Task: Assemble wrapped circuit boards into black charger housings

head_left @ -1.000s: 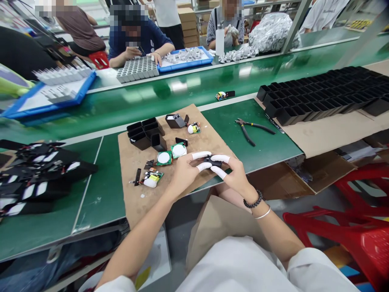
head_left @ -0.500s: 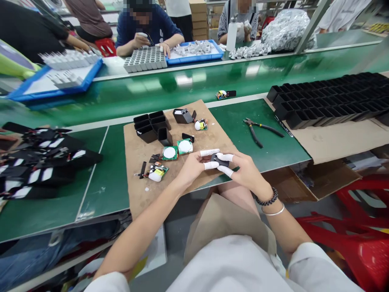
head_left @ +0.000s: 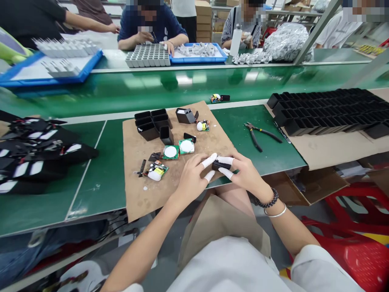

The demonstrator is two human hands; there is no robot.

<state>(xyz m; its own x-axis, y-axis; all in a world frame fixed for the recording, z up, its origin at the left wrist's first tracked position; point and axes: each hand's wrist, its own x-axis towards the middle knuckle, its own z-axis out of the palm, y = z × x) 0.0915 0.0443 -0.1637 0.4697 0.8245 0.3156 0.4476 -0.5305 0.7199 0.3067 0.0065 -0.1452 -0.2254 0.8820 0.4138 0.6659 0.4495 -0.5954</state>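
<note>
My left hand (head_left: pixel 194 176) and my right hand (head_left: pixel 243 172) meet over the near edge of a brown cardboard sheet (head_left: pixel 142 194). Both wear white finger cots and pinch a small black plastic part (head_left: pixel 220 165) between their fingertips. Just left of my hands lie two green circuit boards with white discs (head_left: pixel 178 148) and a board with a white and yellow component (head_left: pixel 155 172). Several open black housings (head_left: pixel 153 125) stand at the back of the sheet.
Pliers (head_left: pixel 259 134) lie on the green mat to the right. Rows of black housings (head_left: pixel 331 111) fill the far right; black assemblies (head_left: pixel 33 150) pile at left. Beyond a green conveyor (head_left: pixel 182 87), other people work at blue trays (head_left: pixel 199 54). Red stools (head_left: pixel 358 239) stand at lower right.
The view has shifted slightly. My hands stay together on the black part and have dropped a little toward the cardboard's edge, the left fingers turning around it.
</note>
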